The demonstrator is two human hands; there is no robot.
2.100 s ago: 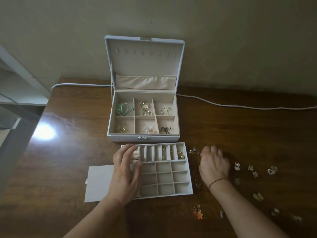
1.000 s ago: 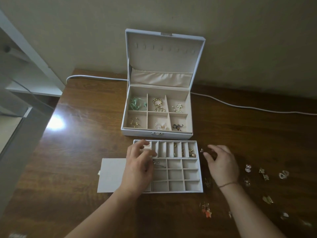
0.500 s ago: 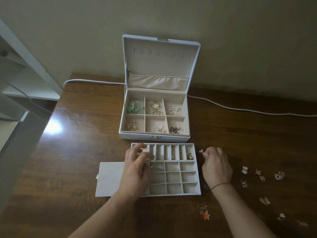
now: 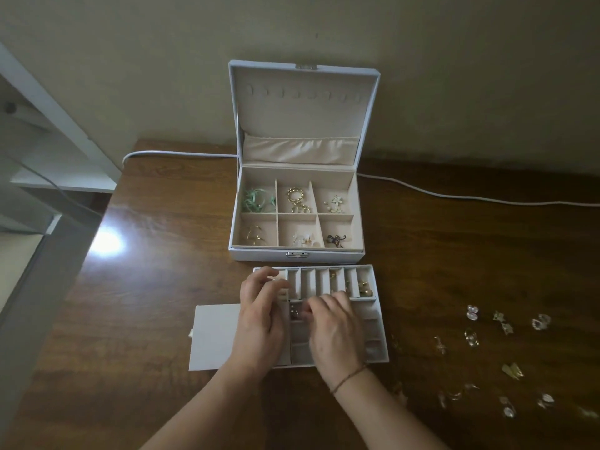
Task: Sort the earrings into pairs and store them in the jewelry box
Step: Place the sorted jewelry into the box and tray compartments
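The small gold earring (image 4: 294, 311) lies in a square cell of the white divided tray (image 4: 378, 323) on the brown wooden desk (image 4: 146, 287). The right hand (image 4: 334, 332) hovers beside it, fingertips together; whether this grip holds anything, I cannot tell. The left hand (image 4: 259, 319) rests on the tray, fingers loosely apart.

The jewelry box (image 4: 296, 253) stands open on the table (image 4: 146, 287), against the wall. Just before the box lies a divided tray (image 4: 378, 319), with both hands over it. Right of the tray, loose earrings (image 4: 506, 328) lie scattered. Behind the box runs a cable (image 4: 454, 196).
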